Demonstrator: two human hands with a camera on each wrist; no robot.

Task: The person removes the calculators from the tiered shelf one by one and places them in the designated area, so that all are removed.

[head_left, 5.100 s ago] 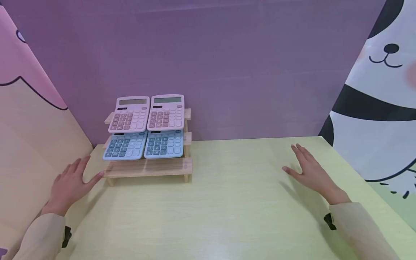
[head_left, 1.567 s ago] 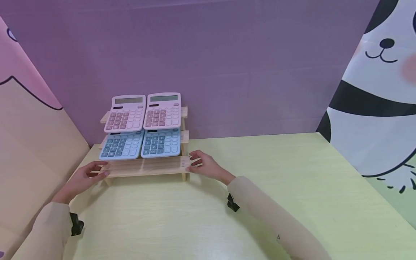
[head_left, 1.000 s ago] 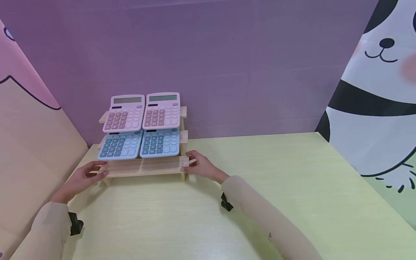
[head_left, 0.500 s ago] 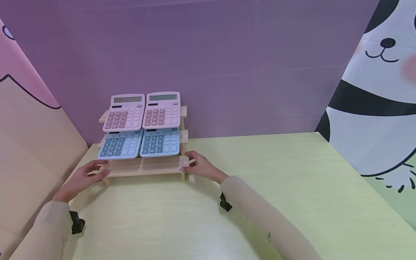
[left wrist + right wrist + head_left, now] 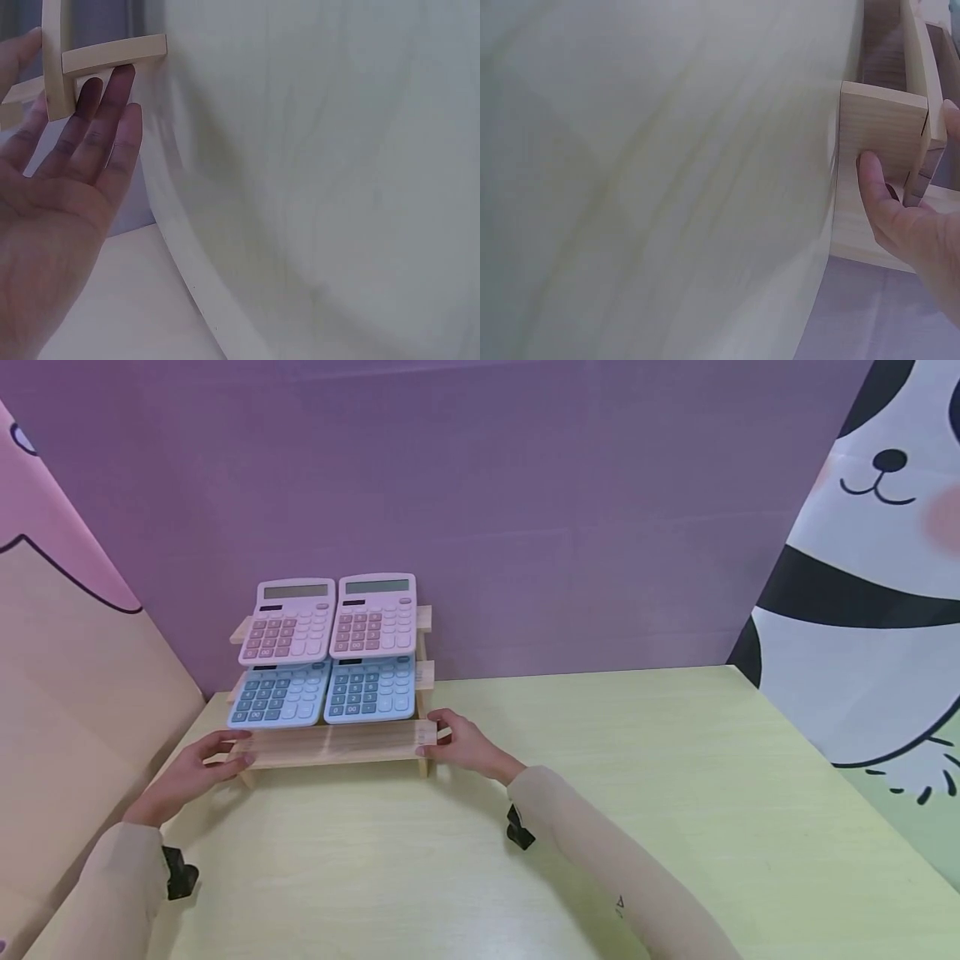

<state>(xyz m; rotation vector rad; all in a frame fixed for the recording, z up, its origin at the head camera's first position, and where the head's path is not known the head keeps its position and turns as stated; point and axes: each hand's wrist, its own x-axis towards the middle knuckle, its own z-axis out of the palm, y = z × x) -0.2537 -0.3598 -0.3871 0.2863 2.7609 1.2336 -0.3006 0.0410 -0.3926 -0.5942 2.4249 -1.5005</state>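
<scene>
A tiered wooden rack [image 5: 333,745] stands at the left of the table. My left hand [image 5: 187,774] grips the left end of its lowest shelf, and my right hand [image 5: 470,746] grips the right end. In the left wrist view the fingers [image 5: 97,142] reach under the shelf, with the thumb on the opposite side. The right wrist view has a fingertip [image 5: 870,165] against the rack's side piece. Two pink calculators [image 5: 295,620] [image 5: 375,617] lean on the top tier. On the middle tier sit two blue calculators [image 5: 279,695] [image 5: 370,691], their upper ends hidden.
The rack stands on a pale wooden table [image 5: 465,860], near the purple backdrop [image 5: 525,527]. A panel printed with a pink and beige figure [image 5: 75,693] rises close beside my left arm. At the right is a panda-print panel [image 5: 870,693].
Both hands began apart from the rack with fingers spread. The right swung far left to the rack's right end; the left closed on its left end. Over the last second they hold almost still.
</scene>
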